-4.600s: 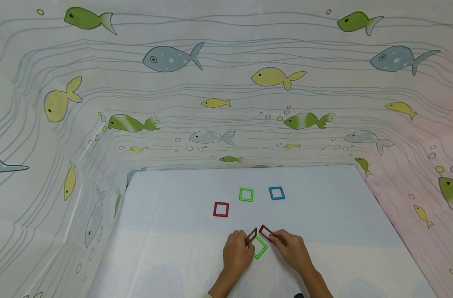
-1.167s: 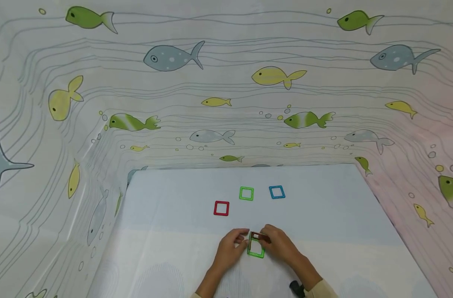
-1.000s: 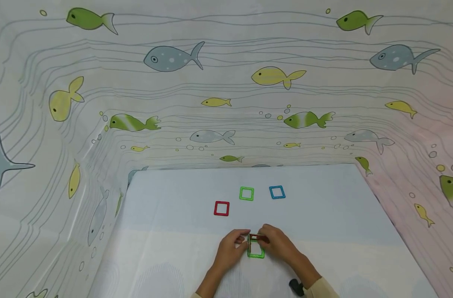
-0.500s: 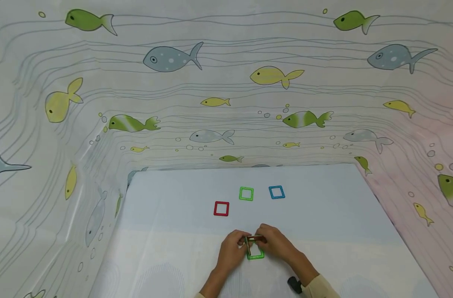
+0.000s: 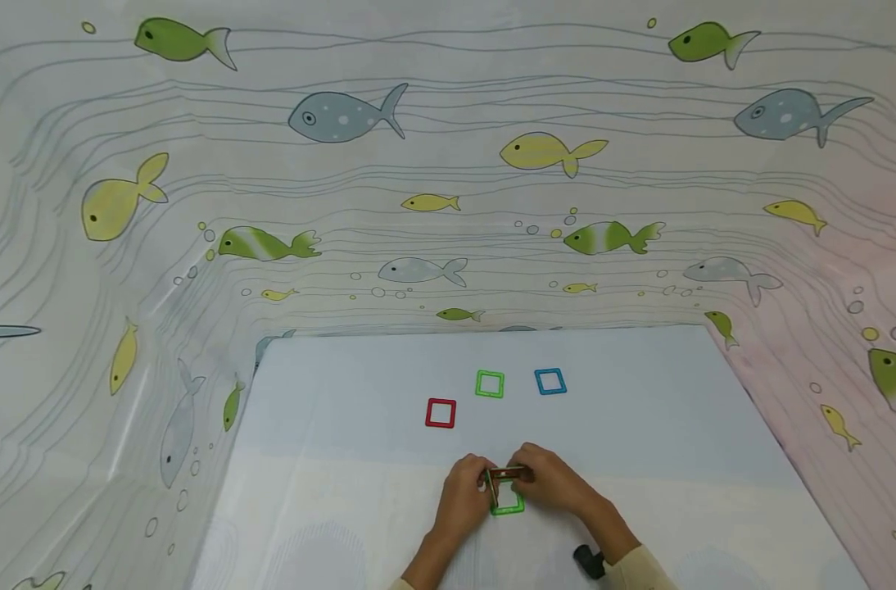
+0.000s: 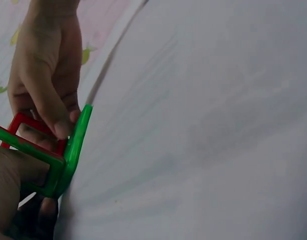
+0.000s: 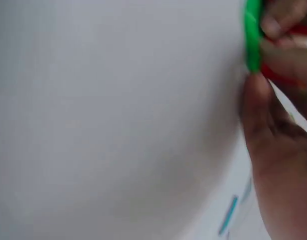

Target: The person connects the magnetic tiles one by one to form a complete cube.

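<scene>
Near the front of the white mat (image 5: pixel 640 426), a green square frame (image 5: pixel 509 505) lies flat. Two red square frames (image 5: pixel 509 474) stand upright on its edges and meet at a corner. My left hand (image 5: pixel 481 483) pinches the left red frame and my right hand (image 5: pixel 526 475) pinches the back one. In the left wrist view the green frame (image 6: pixel 73 147) and a red frame (image 6: pixel 24 122) show edge-on, with the right hand's fingers (image 6: pixel 48 100) on them. The right wrist view is blurred, showing the green frame (image 7: pixel 252 35) and my right hand's fingers (image 7: pixel 266 115).
Three loose square frames lie flat farther back on the mat: red (image 5: pixel 440 413), green (image 5: pixel 489 383) and blue (image 5: pixel 549 381). A fish-print cloth (image 5: pixel 418 205) rises behind and on both sides. A black wrist strap (image 5: pixel 588 561) sits on my right forearm.
The two red frames, held apart and tilted earlier, now stand together on the green frame, which has turned square to me. In the last half second both hands barely move.
</scene>
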A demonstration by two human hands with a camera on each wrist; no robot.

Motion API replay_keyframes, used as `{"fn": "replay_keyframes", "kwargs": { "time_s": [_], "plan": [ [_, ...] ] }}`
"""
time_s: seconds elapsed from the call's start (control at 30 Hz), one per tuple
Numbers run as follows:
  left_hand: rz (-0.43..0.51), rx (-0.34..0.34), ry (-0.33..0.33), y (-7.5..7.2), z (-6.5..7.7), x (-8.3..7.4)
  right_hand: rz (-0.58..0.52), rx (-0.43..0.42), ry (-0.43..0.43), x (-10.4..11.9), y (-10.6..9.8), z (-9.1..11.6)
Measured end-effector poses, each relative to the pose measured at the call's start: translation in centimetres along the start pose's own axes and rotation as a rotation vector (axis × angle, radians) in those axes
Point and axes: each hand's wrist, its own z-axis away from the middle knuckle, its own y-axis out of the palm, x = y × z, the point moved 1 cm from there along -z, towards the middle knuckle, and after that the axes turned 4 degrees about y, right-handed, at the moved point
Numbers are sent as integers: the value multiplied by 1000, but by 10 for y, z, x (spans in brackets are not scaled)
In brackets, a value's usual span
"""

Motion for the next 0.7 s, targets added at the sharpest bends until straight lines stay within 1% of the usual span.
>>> {"fn": "replay_keyframes", "kwargs": {
  "time_s": [0.1, 0.2, 0.33, 0.5, 0.57, 0.7],
  "plan": [
    [1, 9, -13, 0, -1, -1, -30, 83, 25, -4, -14, 0],
    [4, 23, -35, 0, -2, -2, -26, 122, 59, -6, -27, -4],
    [-12, 26, -38, -1, -3, -3, 11, 92, 76, -3, -38, -13],
    [-21, 20, -25, -2, -3, -2, 36, 68, 39, 6, -41, -30],
    [-11, 22, -31, -1, -3, -3, 44, 71, 25, 10, -41, -38],
    [2, 41, -62, 0, -3, -3, 68, 69, 25, 17, -39, -52]
  ]
}}
